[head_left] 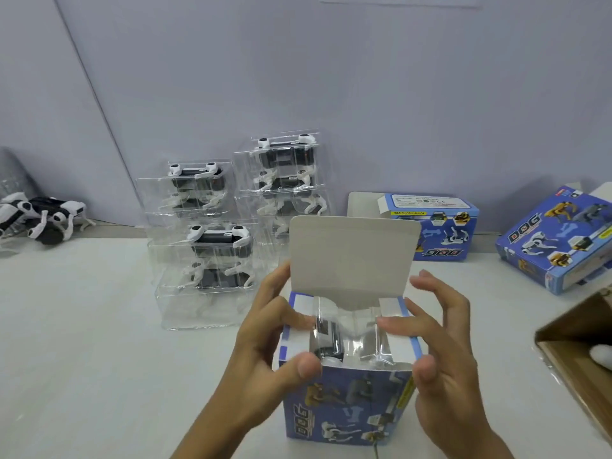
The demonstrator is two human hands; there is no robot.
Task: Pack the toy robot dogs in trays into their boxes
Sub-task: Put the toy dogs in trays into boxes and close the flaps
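A pale lilac wall [364, 94] is running behind the white desk [82, 342] I am looking down on. Near the desk's front edge, at its middle, a blue box [344, 405] is standing upright with its top open, the plain lid flap [351, 260] sticking up at the back. A toy robot dog in its clear tray [341, 336] is sitting down inside that box, the tray's rim showing just at the opening.

My left hand [265, 339] is gripping the box's left side, thumb on the front top corner and fingers curled over the left side flap. My right hand [440, 352] is doing the same on the right, thumb pinching the front corner while the fingers are reaching over the right flap; the upper fingers are blurred.

Behind the box, toward the desk's back edge, three stacks of clear trays holding dogs [212, 253] are standing together, the tallest stack [284, 180] against the wall. At the back left corner, loose robot dogs [43, 217] are lying in a heap. At the back right, a second blue box [433, 230] is lying with a flap open, and a third box [559, 240] is resting tilted near the right edge. A brown cardboard carton [579, 352] is poking in at the right edge, with something white inside that I cannot make out.
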